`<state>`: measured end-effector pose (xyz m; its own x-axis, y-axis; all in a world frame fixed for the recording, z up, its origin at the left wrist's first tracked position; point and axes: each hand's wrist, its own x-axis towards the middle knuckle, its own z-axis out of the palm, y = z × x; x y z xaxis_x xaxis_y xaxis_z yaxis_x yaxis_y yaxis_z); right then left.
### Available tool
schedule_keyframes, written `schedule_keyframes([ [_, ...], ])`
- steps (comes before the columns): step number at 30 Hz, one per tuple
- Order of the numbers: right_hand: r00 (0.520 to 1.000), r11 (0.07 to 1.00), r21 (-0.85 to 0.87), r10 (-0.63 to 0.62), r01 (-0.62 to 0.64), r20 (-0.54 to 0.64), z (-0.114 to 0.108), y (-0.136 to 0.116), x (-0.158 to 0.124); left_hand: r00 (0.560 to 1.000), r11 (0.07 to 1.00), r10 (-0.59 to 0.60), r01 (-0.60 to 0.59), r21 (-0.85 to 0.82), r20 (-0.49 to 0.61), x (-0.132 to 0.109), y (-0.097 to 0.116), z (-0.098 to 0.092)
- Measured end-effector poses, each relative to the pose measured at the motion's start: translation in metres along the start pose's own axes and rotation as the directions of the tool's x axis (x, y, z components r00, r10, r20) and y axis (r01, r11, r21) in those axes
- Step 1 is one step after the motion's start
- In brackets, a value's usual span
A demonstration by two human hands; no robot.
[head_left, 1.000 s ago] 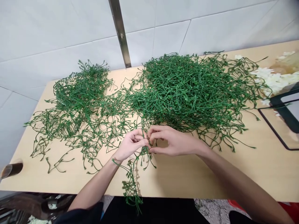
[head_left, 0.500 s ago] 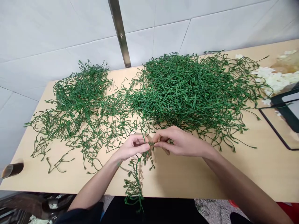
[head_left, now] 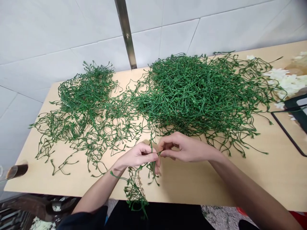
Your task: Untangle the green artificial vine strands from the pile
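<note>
My left hand and my right hand meet at the near middle of the wooden table. Both pinch the same bunch of thin green plastic stems, which hangs from my fingers over the table's front edge. A large heap of green stems lies just beyond my hands. A smaller, looser heap of green stems spreads to the left.
White petals are piled at the far right by a black-framed tray. A dark cylinder sits at the table's left edge. A white tiled wall with a metal strip stands behind.
My hands have slid slightly toward me and to the right, still pinching the stems together. The camera view shifted a little.
</note>
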<state>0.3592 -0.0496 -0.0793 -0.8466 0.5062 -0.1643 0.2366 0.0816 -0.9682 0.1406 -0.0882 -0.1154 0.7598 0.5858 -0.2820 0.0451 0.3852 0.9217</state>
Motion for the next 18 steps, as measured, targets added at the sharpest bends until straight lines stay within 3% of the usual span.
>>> schedule_keyframes([
  [5,0.997,0.990,-0.123,-0.071,0.072,0.008,0.005,-0.001,0.003,0.984,0.982,-0.051,0.080,-0.171,0.172,0.001,-0.003,-0.001],
  [9,0.989,0.984,-0.101,-0.147,0.146,-0.007,0.011,0.001,0.004,0.962,0.964,-0.079,0.140,-0.224,0.262,0.001,-0.004,-0.001],
  [13,0.991,0.992,-0.031,-0.124,0.123,-0.041,0.014,0.001,0.006,0.959,0.966,-0.140,0.187,-0.181,0.247,0.000,-0.001,-0.002],
  [18,0.978,0.975,-0.080,-0.208,0.206,-0.018,0.014,0.000,0.007,0.993,1.000,0.007,-0.004,-0.026,0.116,0.001,0.006,0.000],
])
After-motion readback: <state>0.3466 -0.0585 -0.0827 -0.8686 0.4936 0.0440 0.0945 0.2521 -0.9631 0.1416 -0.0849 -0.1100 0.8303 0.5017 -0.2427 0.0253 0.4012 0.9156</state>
